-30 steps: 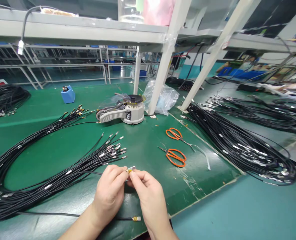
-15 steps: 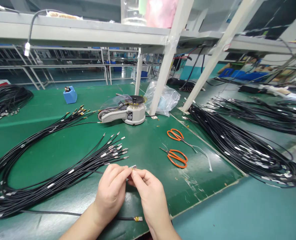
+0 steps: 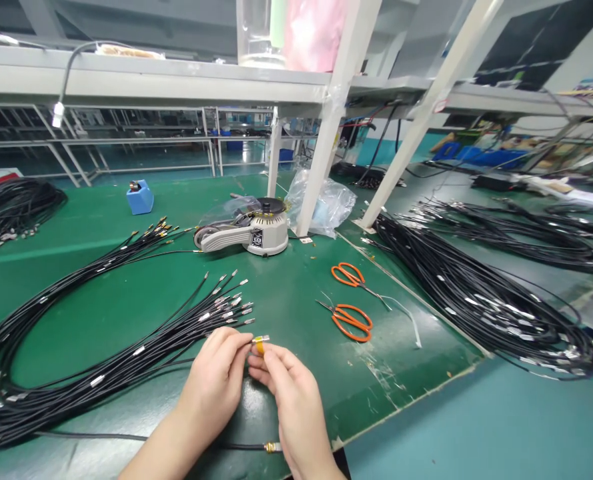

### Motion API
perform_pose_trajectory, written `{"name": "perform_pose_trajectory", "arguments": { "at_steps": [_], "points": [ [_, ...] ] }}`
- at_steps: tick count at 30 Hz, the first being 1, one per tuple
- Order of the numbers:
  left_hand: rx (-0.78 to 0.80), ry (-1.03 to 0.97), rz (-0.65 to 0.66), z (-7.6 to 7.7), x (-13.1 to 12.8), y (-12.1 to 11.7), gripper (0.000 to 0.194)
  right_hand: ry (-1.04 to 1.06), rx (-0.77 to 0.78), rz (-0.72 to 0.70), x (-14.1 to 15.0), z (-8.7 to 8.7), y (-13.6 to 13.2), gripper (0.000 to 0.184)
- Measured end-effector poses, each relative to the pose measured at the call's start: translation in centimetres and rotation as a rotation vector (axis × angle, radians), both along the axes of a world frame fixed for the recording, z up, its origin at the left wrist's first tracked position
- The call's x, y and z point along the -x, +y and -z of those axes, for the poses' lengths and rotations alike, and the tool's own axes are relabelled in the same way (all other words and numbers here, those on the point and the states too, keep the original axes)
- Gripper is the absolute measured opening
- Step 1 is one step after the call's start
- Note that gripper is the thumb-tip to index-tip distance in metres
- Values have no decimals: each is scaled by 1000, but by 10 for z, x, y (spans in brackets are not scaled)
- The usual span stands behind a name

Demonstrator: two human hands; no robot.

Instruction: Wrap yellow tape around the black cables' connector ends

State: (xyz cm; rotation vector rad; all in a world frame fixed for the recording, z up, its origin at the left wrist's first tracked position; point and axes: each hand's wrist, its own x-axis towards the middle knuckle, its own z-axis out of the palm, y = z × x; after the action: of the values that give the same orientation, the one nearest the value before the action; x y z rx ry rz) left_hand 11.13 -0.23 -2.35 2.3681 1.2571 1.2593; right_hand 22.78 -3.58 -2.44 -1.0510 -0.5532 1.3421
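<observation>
Between thumb and fingers my left hand [image 3: 215, 373] pinches a black cable [image 3: 176, 365] close to its metal-tipped end [image 3: 263, 339]. A short piece of yellow tape [image 3: 259, 347] sits on that end and hangs down from it. My right hand [image 3: 291, 393] is closed in a pinch at the tape's lower edge. Below the hands lies another cable end with a yellow-wrapped connector [image 3: 271, 447]. To the left, a looped bundle of black cables [image 3: 126, 360] with white labels rests on the green table [image 3: 101, 300], its metal ends fanned toward my hands.
Two orange-handled scissors [image 3: 352, 323] lie right of my hands, near a thin white strip [image 3: 416, 327]. Behind stands a round tape dispenser [image 3: 267, 233], with a blue tape holder [image 3: 140, 197] farther left. More cable bundles [image 3: 476, 293] lie right of the slanted posts [image 3: 321, 153].
My right hand has drawn slightly down and away from the cable end, exposing the yellow tape on it. My left hand still grips the cable. The view has tilted slightly upward.
</observation>
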Motion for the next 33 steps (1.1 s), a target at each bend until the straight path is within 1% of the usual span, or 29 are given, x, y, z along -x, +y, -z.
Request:
{"name": "perform_pose_trajectory", "arguments": {
  "at_steps": [2, 4, 7, 10, 14, 18, 21, 25, 29, 33],
  "points": [
    [-34, -13, -8, 0, 0, -1, 17, 135, 14, 3, 0, 0, -4, 22],
    [-71, -13, -7, 1, 0, -2, 17, 264, 35, 0, 0, -2, -9, 27],
    [-103, -16, -23, 1, -1, -3, 16, 334, 61, -8, -1, -6, -14, 40],
    [-130, -12, -41, 0, -2, -4, 15, 223, 48, 1, 0, -8, -14, 44],
    [-147, 0, -50, 1, -3, -5, 15, -10, 14, 21, 3, -8, -7, 34],
    [-116, -12, -51, 2, -2, -5, 14, -131, -9, -10, 4, -5, -2, 30],
    [-29, -68, -31, -1, -2, -6, 13, -214, -39, 14, 3, -1, -3, 27],
    [186, -136, 0, -7, -3, -8, 14, -278, -83, 43, 2, 1, -4, 25],
    [347, -186, -14, -12, -2, -9, 16, -303, -82, 18, 2, -2, -2, 20],
    [451, -224, -39, -14, -2, -9, 18, -311, -83, 8, 0, -5, -1, 17]
  ]
}}
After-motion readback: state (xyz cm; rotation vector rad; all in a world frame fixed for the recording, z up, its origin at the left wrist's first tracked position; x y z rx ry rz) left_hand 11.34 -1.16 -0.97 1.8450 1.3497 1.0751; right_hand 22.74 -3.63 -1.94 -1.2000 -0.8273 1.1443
